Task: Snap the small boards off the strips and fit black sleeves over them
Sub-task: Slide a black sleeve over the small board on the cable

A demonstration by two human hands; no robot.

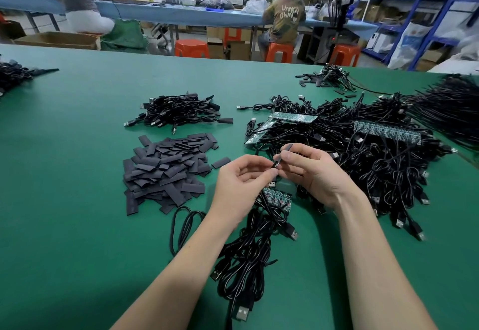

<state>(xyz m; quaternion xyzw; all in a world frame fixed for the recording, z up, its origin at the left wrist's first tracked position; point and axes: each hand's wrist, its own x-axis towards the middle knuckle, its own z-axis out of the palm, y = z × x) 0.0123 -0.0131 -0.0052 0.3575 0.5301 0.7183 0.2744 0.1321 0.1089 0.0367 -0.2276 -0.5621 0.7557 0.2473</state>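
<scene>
My left hand and my right hand meet above the green table. Between their fingertips is a small board with a black sleeve sticking up past my right fingers. My right hand pinches the sleeve, my left thumb and forefinger pinch the board's lower end. A short strip of green boards with attached black cables lies just below my hands. A heap of loose black sleeves lies to the left.
A pile of sleeved cables lies beyond the sleeve heap. A large tangle of cables with board strips fills the right side. USB cables trail toward me. People sit at a far bench.
</scene>
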